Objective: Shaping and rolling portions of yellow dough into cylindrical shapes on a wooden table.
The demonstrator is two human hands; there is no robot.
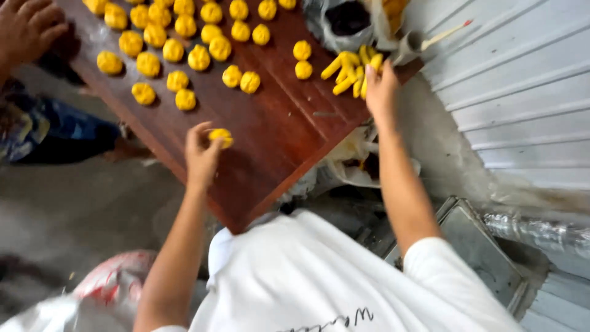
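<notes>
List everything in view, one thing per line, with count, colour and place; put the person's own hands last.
wooden board: one, reddish brown, centre, tilted across the view
dough balls: about two dozen, yellow, spread over the board's upper left
dough sticks: a small pile, yellow, at the board's upper right edge
plastic bag: one, grey with dark contents, top centre
metal tray: one, grey, lower right on the floor
corrugated shutter: one, pale grey, right side
sack: one, white and red, lower left
another person's hand: one, top left corner, at the board's edge
left hand: holds one yellow dough ball over the board
right hand: rests on the dough sticks
</notes>
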